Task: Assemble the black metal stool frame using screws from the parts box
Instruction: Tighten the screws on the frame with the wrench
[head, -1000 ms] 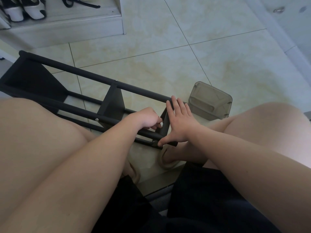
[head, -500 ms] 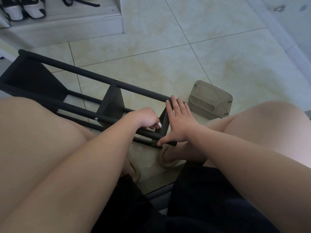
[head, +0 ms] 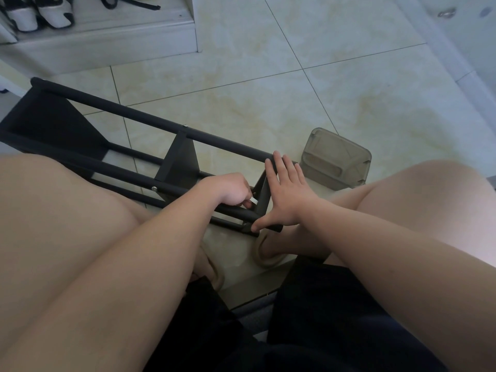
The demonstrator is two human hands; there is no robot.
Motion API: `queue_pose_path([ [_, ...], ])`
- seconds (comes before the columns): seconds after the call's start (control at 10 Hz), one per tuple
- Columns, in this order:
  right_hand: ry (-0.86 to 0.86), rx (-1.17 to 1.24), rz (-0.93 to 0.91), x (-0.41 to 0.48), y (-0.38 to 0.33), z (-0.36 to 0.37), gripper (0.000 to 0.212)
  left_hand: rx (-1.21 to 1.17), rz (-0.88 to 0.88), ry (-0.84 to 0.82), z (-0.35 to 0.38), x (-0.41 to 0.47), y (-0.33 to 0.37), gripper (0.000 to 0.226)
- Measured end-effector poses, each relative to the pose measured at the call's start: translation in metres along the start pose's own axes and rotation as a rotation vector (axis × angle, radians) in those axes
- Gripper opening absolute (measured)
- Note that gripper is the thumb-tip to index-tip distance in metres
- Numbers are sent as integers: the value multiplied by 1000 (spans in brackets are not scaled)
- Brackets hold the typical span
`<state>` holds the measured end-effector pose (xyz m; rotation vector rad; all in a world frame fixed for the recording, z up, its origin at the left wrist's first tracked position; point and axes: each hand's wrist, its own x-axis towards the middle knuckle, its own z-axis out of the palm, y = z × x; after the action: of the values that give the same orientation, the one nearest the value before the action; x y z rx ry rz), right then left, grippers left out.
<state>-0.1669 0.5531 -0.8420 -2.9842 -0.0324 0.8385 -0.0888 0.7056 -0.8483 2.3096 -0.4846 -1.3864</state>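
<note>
Floor: pale tiles [head: 268, 76]; black metal stool frame [head: 150, 122] lies sideways, left end cropped.
Left hand [head: 228, 189]: curled, pinching small pale piece [head: 253, 202], unidentifiable.
Right hand [head: 290, 200]: straight fingers flat on frame end.
Box: translucent grey plastic parts box [head: 335, 159] beside; contents unclear.

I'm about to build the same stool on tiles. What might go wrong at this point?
The right hand only presses flat on the frame at its end, so it could slide on the smooth floor tiles while the left hand works there.
The left hand pinches a small pale piece in a tight gap between bars; it might slip and drop.
The box sits near the right knee and could get knocked.
</note>
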Motion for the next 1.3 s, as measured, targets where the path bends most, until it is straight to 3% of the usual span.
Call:
queue_pose_path([
  [0.1,-1,-1,-2,0,1,0,162,40,40,-7,-1,-2,-1,15],
  [0.4,-3,0,-3,-1,0,0,162,204,55,-36,-1,-10,2,23],
  [0.7,-56,61,-7,1,1,-7,161,315,-59,29,-2,-14,2,24],
  [0.8,-90,267,15,4,2,-24,140,392,-166,158,-22,-20,-6,17],
  [0.9,66,373,32,6,-3,-35,104,302,-260,481,-52,-25,-18,25],
  [1.0,163,351,-157,1,-25,-37,77,213,-321,738,-75,-27,-35,38],
  [1.1,22,345,-247,0,-50,-26,72,86,-414,687,-82,-28,-55,37],
  [1.2,-64,148,-230,3,-62,-14,59,-161,-391,652,-72,-29,-67,32],
  [1.3,-49,17,-275,8,-63,-13,31,-231,-377,729,-66,-25,-69,28],
])
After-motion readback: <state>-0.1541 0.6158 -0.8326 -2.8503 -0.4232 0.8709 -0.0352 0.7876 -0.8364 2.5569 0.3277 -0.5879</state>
